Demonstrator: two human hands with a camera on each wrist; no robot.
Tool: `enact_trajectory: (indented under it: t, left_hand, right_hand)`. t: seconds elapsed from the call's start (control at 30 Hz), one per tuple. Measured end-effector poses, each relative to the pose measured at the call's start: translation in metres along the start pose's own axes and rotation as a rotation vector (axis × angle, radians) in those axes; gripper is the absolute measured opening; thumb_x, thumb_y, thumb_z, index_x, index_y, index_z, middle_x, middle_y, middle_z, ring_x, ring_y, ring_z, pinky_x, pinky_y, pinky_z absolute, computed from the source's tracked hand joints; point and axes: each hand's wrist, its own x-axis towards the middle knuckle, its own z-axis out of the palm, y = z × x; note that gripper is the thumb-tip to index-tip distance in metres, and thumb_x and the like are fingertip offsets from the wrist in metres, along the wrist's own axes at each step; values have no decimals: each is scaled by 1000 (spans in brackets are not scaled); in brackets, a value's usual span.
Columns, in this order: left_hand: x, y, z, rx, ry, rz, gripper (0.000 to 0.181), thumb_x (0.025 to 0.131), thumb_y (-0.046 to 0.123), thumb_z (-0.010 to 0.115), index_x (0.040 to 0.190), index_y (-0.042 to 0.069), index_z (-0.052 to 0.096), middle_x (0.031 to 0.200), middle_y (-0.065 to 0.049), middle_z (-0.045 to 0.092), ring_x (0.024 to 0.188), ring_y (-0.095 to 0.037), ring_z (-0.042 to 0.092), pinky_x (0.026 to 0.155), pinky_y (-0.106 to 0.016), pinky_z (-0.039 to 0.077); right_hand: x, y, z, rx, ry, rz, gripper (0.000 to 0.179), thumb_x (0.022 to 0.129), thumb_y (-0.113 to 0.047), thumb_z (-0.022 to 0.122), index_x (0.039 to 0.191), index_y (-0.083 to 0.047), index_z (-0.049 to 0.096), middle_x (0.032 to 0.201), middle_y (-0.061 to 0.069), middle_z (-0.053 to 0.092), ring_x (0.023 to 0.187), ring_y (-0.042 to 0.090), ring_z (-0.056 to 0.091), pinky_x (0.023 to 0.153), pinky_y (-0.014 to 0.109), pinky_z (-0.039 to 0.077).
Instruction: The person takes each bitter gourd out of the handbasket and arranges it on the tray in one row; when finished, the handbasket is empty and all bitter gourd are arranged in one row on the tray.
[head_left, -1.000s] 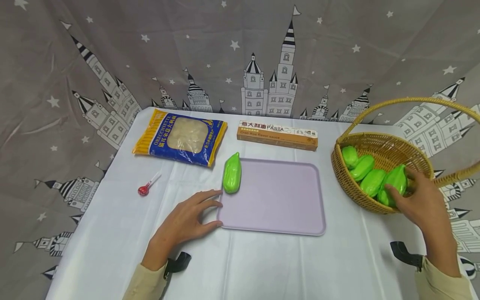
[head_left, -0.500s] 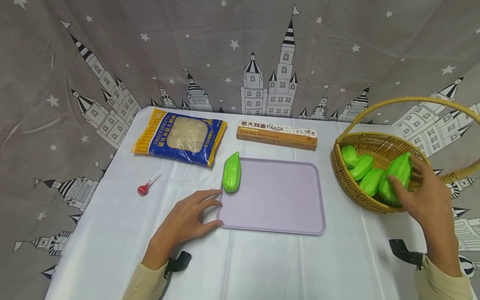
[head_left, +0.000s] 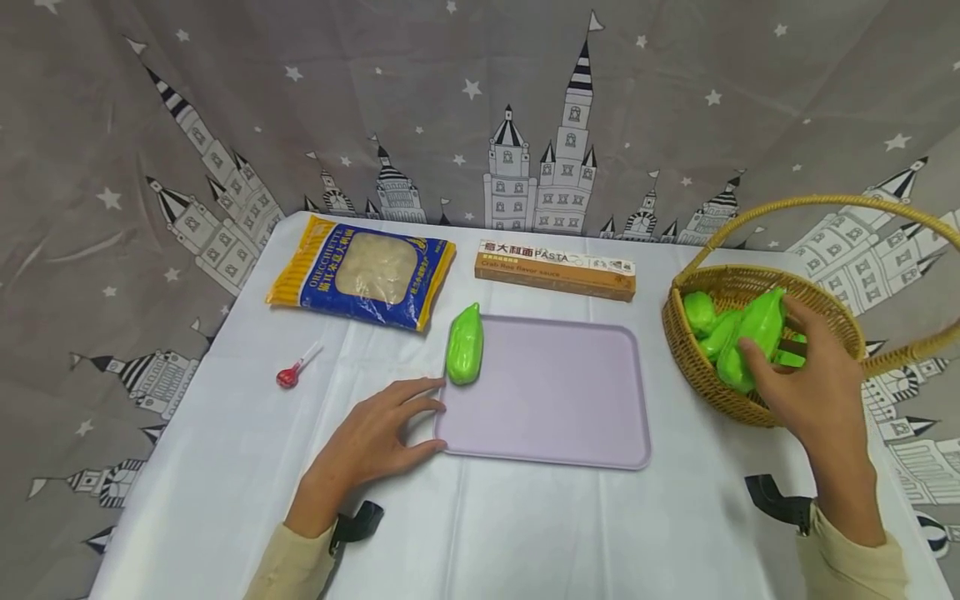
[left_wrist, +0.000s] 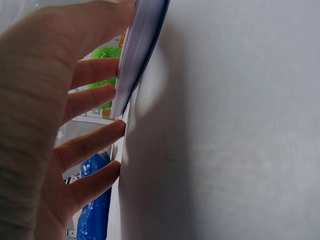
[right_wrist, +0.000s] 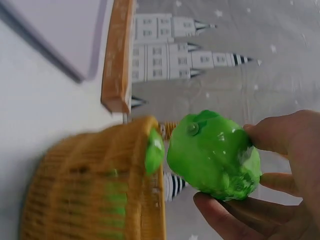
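In the head view my right hand [head_left: 813,392] grips a shiny green papaya-shaped fruit [head_left: 756,329], long with a pointed tip, above the basket. The right wrist view shows the thumb and fingers round that fruit [right_wrist: 210,155], clear of the basket's rim. More green fruits [head_left: 699,312] lie inside the wicker basket [head_left: 697,379], partly hidden. My left hand [head_left: 382,433] rests at the left edge of the lilac tray [head_left: 562,392], fingers spread and touching its rim [left_wrist: 140,55]. One green fruit [head_left: 465,346] lies upright-lengthwise along the tray's left side.
An orecchiette pasta bag [head_left: 367,271] lies at the back left, with a red lollipop [head_left: 288,377] in front of it. A pasta box [head_left: 555,271] lies behind the tray. The basket's tall handle [head_left: 817,200] arches above it at right.
My right hand has lifted the gripped green fruit from the basket's right side and moved it left, over the other fruits. The left hand and tray have stayed still.
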Motion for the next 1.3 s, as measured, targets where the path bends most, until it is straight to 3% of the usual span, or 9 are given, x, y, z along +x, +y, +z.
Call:
enact_trajectory:
  t: [0.17, 0.37, 0.5, 0.57, 0.63, 0.77, 0.9, 1.1, 1.3]
  left_hand:
    - [-1, -1, 2, -7, -8, -2, 48, 88, 53, 86, 123, 21, 78, 153, -1, 63, 141, -22, 60, 112, -44, 55]
    - [-1, -1, 0, -7, -3, 1, 47, 88, 52, 87, 122, 21, 78, 153, -1, 63, 140, -23, 60, 112, -44, 56]
    - [0, 0, -1, -12, -21, -17, 47, 88, 53, 86, 122, 21, 78, 154, 0, 62, 141, -22, 59, 112, -45, 55]
    - [0, 0, -1, -16, -24, -24, 47, 88, 53, 86, 122, 22, 78, 154, 0, 62, 141, -22, 59, 112, -45, 55]
    - [-1, 0, -1, -19, -18, -23, 47, 88, 52, 87, 122, 21, 78, 154, 0, 62, 141, -23, 59, 112, -46, 55]
    - [-2, 0, -1, -27, -6, -16, 48, 87, 51, 88, 123, 21, 78, 154, -1, 62, 141, -24, 60, 112, -46, 55]
    - [-2, 0, 0, -35, -22, -26, 48, 88, 52, 86, 124, 21, 77, 155, 0, 61, 142, -23, 58, 114, -45, 54]
    - [-2, 0, 0, -40, -38, -49, 48, 89, 53, 86, 125, 22, 77, 156, 0, 60, 144, -23, 57, 115, -45, 53]
    - [-3, 0, 0, -42, -36, -44, 48, 89, 52, 86, 125, 21, 77, 156, 0, 60, 144, -22, 57, 116, -44, 52]
  right_hand:
    - [0, -16, 14, -11, -24, -56, 77, 98, -28, 79, 163, -6, 44, 141, 33, 63, 115, 54, 67, 75, 7, 37]
    - [0, -33, 38, 62, -56, -175, 72, 95, -19, 83, 157, -4, 51, 139, 32, 65, 103, 52, 74, 75, 2, 39]
    - [0, -42, 55, 92, -72, -243, 68, 93, -15, 84, 153, -4, 55, 134, 31, 68, 102, 50, 74, 74, 30, 60]
    - [1, -45, 63, 103, -81, -275, 66, 93, -14, 84, 152, -3, 57, 135, 30, 68, 102, 49, 73, 75, 48, 62]
    - [2, -49, 71, 111, -87, -303, 64, 92, -13, 85, 150, -2, 58, 134, 29, 69, 99, 46, 73, 76, 57, 60]
    - [1, -56, 84, 156, -143, -308, 61, 94, -12, 83, 149, -2, 58, 136, 29, 66, 100, 47, 74, 72, 56, 66]
    - [0, -61, 94, 219, -194, -314, 62, 95, -11, 84, 150, 0, 57, 139, 29, 64, 111, 50, 72, 72, 52, 68]
    - [-2, -70, 109, 244, -230, -334, 63, 93, -9, 85, 149, -1, 58, 133, 26, 66, 109, 43, 72, 73, 47, 68]
    - [-2, -81, 124, 260, -306, -337, 67, 93, -11, 85, 152, -3, 55, 140, 24, 63, 115, 41, 70, 78, 46, 68]
